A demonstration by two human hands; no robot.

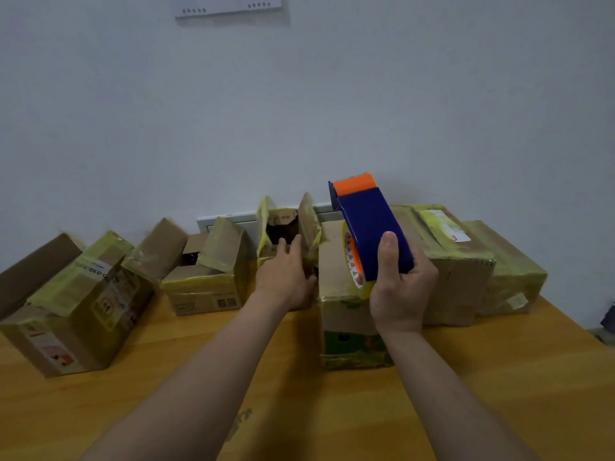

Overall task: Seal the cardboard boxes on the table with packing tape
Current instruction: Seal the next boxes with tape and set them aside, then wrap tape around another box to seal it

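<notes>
The wooden worktop (499,394) takes up the whole lower half of the frame, with a row of beat-up cardboard boxes along the wall, all covered in old yellowish tape.

The big box (456,261) at right centre looks closed. It has a white label (446,226) on top with a red mark, too small to read. The far-left box (76,311) has its flaps up and a strip label (96,266) where I can just make out "030-5" upside down. The rest of its stickers are a blur. The tall box (336,277) stands nearest in the middle, with green print low on its front that I can't read. Left of centre is a squat box (206,277) with its flaps standing open and some small printed symbols on the front.

The small open box (266,227) sits dead centre against the wall, between the squat box and the tall box, flaps sticking up.

The tape dispenser (369,234) is blue with an orange top, held up in the air over the tall box. Its tape roll (352,261) has a yellow rim and an orange printed core, illegible.

The right hand (402,287) grips the dispenser, thumb flat along the blue side and fingers wrapped round the back. The left hand (286,277) has fairly straight fingers held together, fingertips at the front of the small open box's opening.
</notes>
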